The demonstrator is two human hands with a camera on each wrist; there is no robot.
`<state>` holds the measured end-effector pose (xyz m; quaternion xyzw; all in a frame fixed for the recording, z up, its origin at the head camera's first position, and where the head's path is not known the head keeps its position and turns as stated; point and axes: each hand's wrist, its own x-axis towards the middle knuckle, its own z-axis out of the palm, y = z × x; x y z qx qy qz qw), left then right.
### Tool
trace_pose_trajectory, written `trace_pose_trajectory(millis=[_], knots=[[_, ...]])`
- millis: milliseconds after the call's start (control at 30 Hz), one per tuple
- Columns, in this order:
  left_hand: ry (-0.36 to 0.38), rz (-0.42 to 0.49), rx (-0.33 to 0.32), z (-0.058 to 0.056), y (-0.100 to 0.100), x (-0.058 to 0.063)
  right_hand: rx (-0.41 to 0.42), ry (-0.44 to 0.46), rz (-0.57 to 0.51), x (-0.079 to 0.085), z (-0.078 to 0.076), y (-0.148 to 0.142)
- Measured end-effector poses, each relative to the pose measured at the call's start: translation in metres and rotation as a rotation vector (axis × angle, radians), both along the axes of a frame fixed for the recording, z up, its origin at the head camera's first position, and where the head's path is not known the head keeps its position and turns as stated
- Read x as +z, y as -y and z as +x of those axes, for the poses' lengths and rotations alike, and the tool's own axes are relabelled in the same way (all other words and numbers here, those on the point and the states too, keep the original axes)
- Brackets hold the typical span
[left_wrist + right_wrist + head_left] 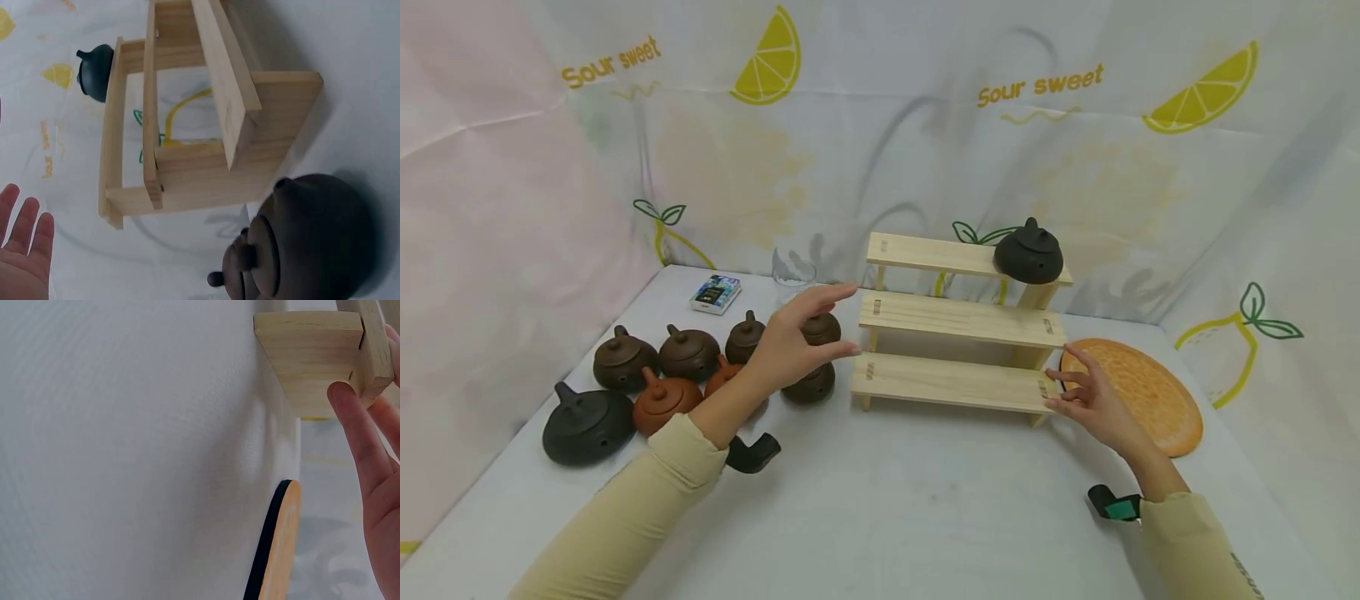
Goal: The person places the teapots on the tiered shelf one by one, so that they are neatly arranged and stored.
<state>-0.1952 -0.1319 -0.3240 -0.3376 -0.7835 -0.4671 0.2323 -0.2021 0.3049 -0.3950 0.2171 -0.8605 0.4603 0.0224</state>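
Observation:
A three-step wooden shelf (951,317) stands on the white table, with a black teapot (1028,252) at the right of its top step. My right hand (1093,404) holds the right end of the bottom step, thumb under the board and a finger above it; the right wrist view shows the thumb (356,428) by the end panel. My left hand (793,337) hovers off the shelf's left end, thumb and fingers spread, nothing between them. Beneath and beside it sit brown teapots (808,385) and reddish teapots (666,402), the nearest partly hidden by the hand and forearm.
A larger black teapot (587,427) sits at the left edge of the group. Behind are a small patterned box (716,294) and a clear glass (793,271). A round pizza-like board (1138,396) lies right of the shelf. A printed cloth (880,125) hangs behind.

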Motion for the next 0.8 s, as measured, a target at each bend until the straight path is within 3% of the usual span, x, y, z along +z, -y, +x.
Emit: trace_pose_trajectory(millis=[267,533,667,800], knots=[[0.036,0.03,0.179,0.028,0.048,-0.01,0.021,-0.016,-0.016,-0.002,-0.003,0.004],[0.091,-0.031,0.349,0.051,0.088,-0.028,0.035,-0.019,-0.002,0.0,-0.001,0.004],[0.137,-0.028,0.415,0.064,0.104,-0.034,0.035,-0.037,0.011,-0.001,0.002,0.001],[0.125,-0.002,0.452,0.074,0.126,-0.04,0.036,-0.065,0.009,0.0,0.001,0.0]])
